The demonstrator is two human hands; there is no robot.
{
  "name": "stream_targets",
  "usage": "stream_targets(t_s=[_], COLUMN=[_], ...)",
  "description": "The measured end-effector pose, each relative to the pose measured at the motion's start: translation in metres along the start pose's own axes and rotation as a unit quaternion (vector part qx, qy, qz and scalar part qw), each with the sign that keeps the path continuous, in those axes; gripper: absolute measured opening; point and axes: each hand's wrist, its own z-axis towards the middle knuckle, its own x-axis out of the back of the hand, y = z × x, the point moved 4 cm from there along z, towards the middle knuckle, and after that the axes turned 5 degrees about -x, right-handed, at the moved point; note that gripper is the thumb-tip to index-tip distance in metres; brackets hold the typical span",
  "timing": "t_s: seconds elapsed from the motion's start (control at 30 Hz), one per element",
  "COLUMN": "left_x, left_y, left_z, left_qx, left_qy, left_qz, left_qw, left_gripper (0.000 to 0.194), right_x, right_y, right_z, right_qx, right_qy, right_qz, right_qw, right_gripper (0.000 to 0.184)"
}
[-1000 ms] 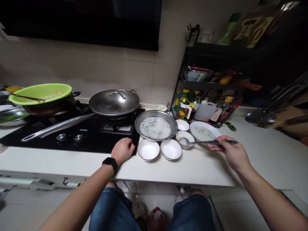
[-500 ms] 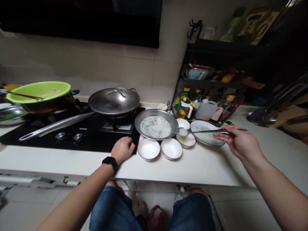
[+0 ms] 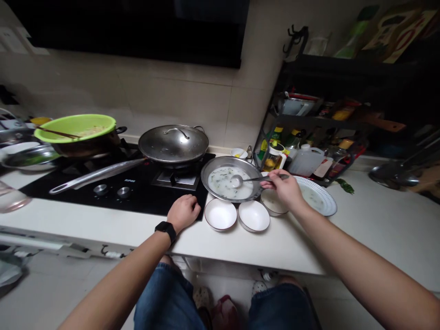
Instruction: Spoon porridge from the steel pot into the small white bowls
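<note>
The ladle (image 3: 237, 181) is inside the round rim of the metal basin (image 3: 205, 178), in which we see a pale liquid with green pieces. Whether its scoop touches the liquid or is just above it, we cannot tell. We grasp its handle with the right hand (image 3: 283, 187), between the thumb and the fingers. The left hand (image 3: 184, 212) is loosely clenched and rests at the near right corner of the black cooktop (image 3: 147, 192). In front of the basin, we have two white bowls (image 3: 220, 216) side by side. A third bowl (image 3: 274, 204) is partly hidden below our right hand, and the ribbed plate (image 3: 329, 200) stands to its right. On the cooktop we see the lidded wok (image 3: 173, 145).
</note>
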Motion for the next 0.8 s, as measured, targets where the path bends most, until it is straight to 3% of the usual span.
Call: stream_targets(t_s=[0.07,0.17,0.23,0.27,0.33,0.4,0.53,0.63,0.8], left_x=[0.0,0.0,0.0,0.0,0.0,0.0,0.0,0.0,0.002], left_y=[0.0,0.0,0.0,0.0,0.0,0.0,0.0,0.0,0.001], left_z=[0.0,0.0,0.0,0.0,0.0,0.0,0.0,0.0,0.0], left_qx=[0.0,-0.002,-0.003,-0.003,-0.004,-0.005,-0.008,-0.009,-0.008], left_qy=[0.001,0.003,0.005,0.005,0.006,0.003,0.003,0.004,-0.002], left_qz=[-0.003,-0.003,-0.001,0.0,0.002,0.004,0.007,0.008,0.01], left_qw=[1.0,1.0,1.0,1.0,1.0,1.0,1.0,1.0,1.0], left_gripper=[0.021,0.021,0.021,0.021,0.021,0.021,0.021,0.022,0.023], right_x=[-0.011,-0.022,-0.021,-0.016,0.001,0.029,0.089,0.115,0.124], right_y=[-0.011,-0.032,-0.042,-0.048,-0.057,-0.064,-0.061,-0.044,-0.015], right_z=[-0.011,-0.038,-0.053,-0.059,-0.067,-0.074,-0.088,-0.095,-0.1], right_qx=[0.14,0.34,0.4,0.411,0.41,0.386,0.275,0.161,0.051], right_qy=[-0.049,-0.143,-0.182,-0.184,-0.152,-0.088,0.054,0.07,0.072], right_qz=[-0.119,-0.298,-0.36,-0.371,-0.368,-0.345,-0.319,-0.307,-0.255], right_qw=[0.982,0.881,0.823,0.812,0.821,0.851,0.905,0.935,0.963], right_gripper=[0.013,0.012,0.015,0.016,0.017,0.017,0.018,0.024,0.033])
